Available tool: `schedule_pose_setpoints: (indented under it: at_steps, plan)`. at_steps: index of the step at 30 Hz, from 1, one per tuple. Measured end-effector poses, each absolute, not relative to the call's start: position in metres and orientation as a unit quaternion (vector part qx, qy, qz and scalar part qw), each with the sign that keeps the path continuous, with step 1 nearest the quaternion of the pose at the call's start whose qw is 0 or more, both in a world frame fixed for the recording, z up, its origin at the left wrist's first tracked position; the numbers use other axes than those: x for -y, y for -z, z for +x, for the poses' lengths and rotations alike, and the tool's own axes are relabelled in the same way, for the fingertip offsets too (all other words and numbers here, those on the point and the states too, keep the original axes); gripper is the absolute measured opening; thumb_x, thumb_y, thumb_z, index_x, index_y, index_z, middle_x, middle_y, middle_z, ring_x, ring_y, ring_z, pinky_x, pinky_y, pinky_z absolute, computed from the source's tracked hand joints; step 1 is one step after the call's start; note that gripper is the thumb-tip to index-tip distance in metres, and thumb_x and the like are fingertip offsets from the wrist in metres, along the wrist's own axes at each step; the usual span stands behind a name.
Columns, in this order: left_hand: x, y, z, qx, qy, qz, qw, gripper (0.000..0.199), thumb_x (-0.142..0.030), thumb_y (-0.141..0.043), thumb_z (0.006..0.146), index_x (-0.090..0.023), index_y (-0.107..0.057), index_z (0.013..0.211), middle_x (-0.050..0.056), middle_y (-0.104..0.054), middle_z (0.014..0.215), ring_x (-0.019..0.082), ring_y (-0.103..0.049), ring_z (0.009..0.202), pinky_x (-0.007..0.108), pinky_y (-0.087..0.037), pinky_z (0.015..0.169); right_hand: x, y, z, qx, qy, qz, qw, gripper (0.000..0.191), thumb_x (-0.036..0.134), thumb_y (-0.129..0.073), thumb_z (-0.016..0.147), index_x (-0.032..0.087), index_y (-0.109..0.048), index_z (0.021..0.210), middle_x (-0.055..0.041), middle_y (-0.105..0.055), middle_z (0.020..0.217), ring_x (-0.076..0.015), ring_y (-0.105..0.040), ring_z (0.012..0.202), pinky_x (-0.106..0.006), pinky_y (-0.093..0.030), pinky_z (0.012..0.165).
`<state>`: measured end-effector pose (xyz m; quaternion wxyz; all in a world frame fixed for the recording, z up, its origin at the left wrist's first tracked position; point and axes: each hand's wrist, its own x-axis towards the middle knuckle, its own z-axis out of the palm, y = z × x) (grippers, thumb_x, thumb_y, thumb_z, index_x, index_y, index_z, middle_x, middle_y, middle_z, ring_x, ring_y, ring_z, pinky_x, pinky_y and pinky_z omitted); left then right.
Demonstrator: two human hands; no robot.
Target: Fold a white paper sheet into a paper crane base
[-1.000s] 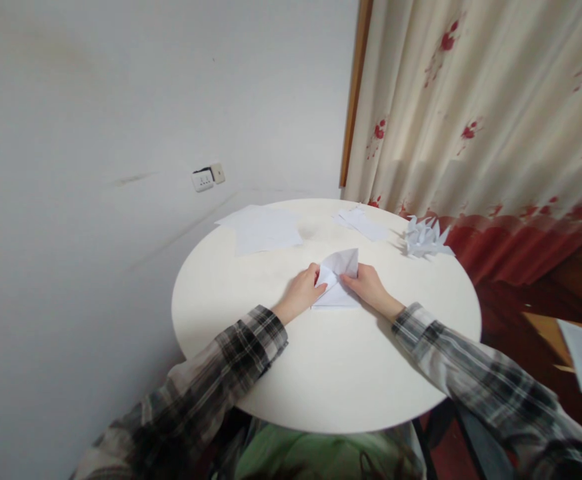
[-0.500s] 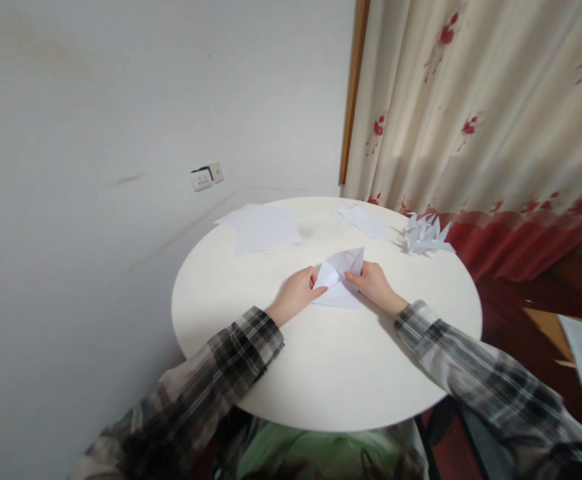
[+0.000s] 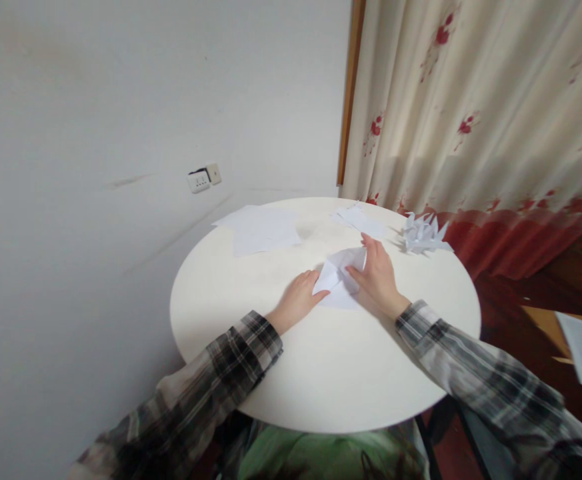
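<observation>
A partly folded white paper [image 3: 339, 277] lies near the middle of the round white table [image 3: 321, 373], with a raised flap at its far side. My left hand [image 3: 301, 299] grips its left edge, thumb on top and fingers beneath. At the right edge, my right hand [image 3: 377, 275] has its thumb against the paper's inner side, and its fingers reach up and away behind the raised flap. Whether those fingers still press on the paper is hard to see.
White sheets [image 3: 265, 230] lie at the table's back left. Smaller papers [image 3: 359, 219] are at the back, and a cluster of folded paper shapes [image 3: 423, 233] stands at the back right. A wall with a socket [image 3: 199, 181] borders the left; a curtain [image 3: 421, 133] hangs behind.
The fingers of my right hand have straightened and spread upward from their curl around the paper's edge. My left hand still holds the left side, and the paper has hardly moved.
</observation>
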<state>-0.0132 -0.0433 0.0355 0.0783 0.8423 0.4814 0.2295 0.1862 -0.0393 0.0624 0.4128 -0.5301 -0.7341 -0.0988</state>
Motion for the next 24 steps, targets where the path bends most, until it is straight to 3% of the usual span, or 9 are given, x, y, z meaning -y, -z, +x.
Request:
schedule_pose_setpoints:
  at_steps: [4, 7, 10, 13, 17, 24]
  plan:
    - [0.042, -0.033, -0.011, -0.475, -0.248, 0.84, 0.083, 0.011, -0.024, -0.054, 0.082, -0.015, -0.056, 0.088, 0.007, -0.058, 0.087, 0.021, -0.055, 0.087, 0.033, -0.042, 0.08, 0.048, -0.071, 0.178, 0.792, 0.22, -0.413, 0.393, 0.052, 0.012, -0.045, 0.082, 0.018, -0.034, 0.133, -0.0155, -0.037, 0.136, -0.0287, -0.028, 0.129, -0.052, -0.025, 0.102]
    - [0.039, -0.03, -0.009, -0.475, -0.262, 0.835, 0.098, 0.007, -0.017, -0.052, 0.081, -0.015, -0.057, 0.086, 0.006, -0.059, 0.087, 0.019, -0.056, 0.085, 0.031, -0.043, 0.08, 0.057, -0.07, 0.167, 0.874, 0.214, -0.306, 0.31, 0.042, 0.01, -0.037, 0.087, 0.019, -0.041, 0.128, -0.014, -0.04, 0.135, -0.0262, -0.03, 0.128, -0.048, -0.029, 0.101]
    - [0.038, -0.029, -0.009, -0.482, -0.268, 0.828, 0.102, 0.009, -0.014, -0.05, 0.08, -0.015, -0.057, 0.086, 0.006, -0.059, 0.086, 0.018, -0.056, 0.082, 0.03, -0.044, 0.077, 0.062, -0.063, 0.157, 0.915, 0.176, -0.276, 0.236, 0.035, 0.013, -0.038, 0.088, 0.014, -0.046, 0.122, -0.0147, -0.056, 0.113, -0.0233, -0.051, 0.105, -0.036, -0.044, 0.084]
    - [0.04, -0.029, -0.009, -0.491, -0.265, 0.824, 0.099, 0.004, -0.016, -0.052, 0.08, -0.015, -0.055, 0.08, 0.004, -0.058, 0.079, 0.018, -0.056, 0.078, 0.03, -0.044, 0.074, 0.061, -0.057, 0.153, 0.909, 0.124, -0.346, 0.194, 0.033, 0.014, -0.041, 0.087, 0.011, -0.047, 0.119, -0.0103, -0.06, 0.088, -0.019, -0.057, 0.076, -0.029, -0.044, 0.065]
    - [0.047, -0.032, -0.008, -0.479, -0.254, 0.837, 0.077, 0.003, -0.017, -0.051, 0.082, -0.016, -0.053, 0.083, 0.005, -0.057, 0.083, 0.019, -0.055, 0.084, 0.031, -0.043, 0.081, 0.055, -0.053, 0.156, 0.894, 0.05, -0.395, 0.206, 0.03, 0.014, -0.043, 0.085, 0.013, -0.05, 0.114, -0.0064, -0.06, 0.081, -0.0162, -0.056, 0.069, -0.025, -0.041, 0.063]
    - [0.058, -0.034, -0.004, -0.462, -0.224, 0.858, 0.013, 0.01, -0.014, -0.043, 0.085, -0.016, -0.05, 0.092, 0.007, -0.056, 0.093, 0.021, -0.053, 0.093, 0.037, -0.042, 0.086, 0.051, -0.055, 0.16, 0.862, -0.075, -0.402, 0.299, 0.021, 0.015, -0.039, 0.086, 0.015, -0.053, 0.102, -0.0045, -0.062, 0.083, -0.0139, -0.056, 0.072, -0.023, -0.04, 0.067]
